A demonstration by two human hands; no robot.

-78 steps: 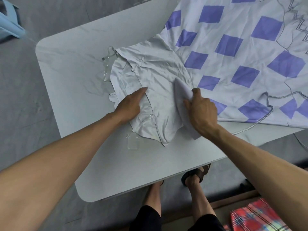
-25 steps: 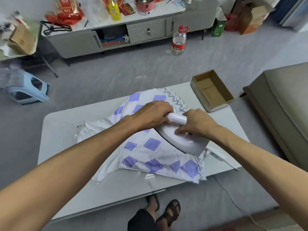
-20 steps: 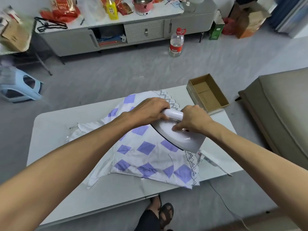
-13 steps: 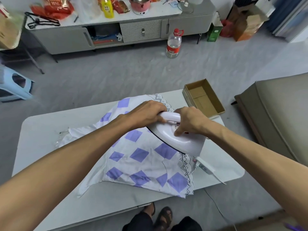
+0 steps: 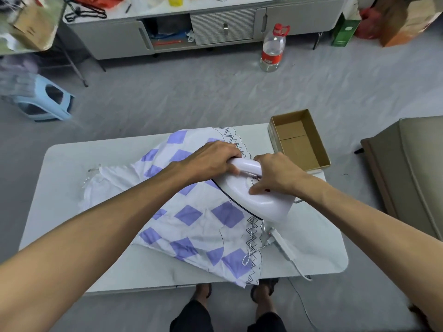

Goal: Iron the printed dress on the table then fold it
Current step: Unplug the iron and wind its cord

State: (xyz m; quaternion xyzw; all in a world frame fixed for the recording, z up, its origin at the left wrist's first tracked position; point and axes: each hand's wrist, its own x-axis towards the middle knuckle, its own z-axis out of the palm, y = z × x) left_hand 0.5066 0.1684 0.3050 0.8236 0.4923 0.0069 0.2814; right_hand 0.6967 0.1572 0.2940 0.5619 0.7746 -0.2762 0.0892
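Now both hands are on the iron: left hand wraps the front of its handle, right hand clutches the back, thumb on the body. It sits on the dress, spread across the table, with a box at the far-right corner.
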